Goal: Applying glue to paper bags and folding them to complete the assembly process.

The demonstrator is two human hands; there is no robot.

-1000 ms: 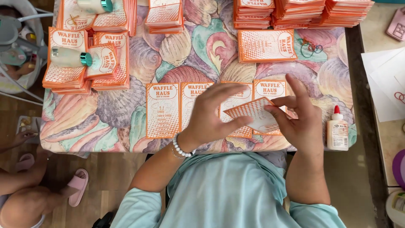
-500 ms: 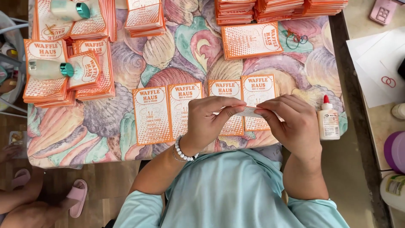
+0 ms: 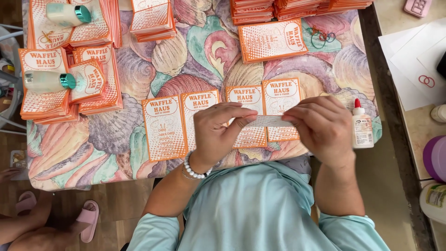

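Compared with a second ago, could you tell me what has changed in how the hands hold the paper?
The orange-and-white sheet, earlier held up tilted with its printed face showing, has been turned nearly edge-on and brought lower between the left hand and right hand, whose fingers have curled over it. Both hands still hold it. The four sheets in a row, the glue bottle and the stacks lie unchanged.

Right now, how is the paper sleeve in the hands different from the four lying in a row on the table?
The held sleeve is up off the table, seen nearly edge-on, between the left hand and right hand. The four flat sleeves lie face up, untouched, side by side. All are orange and white.
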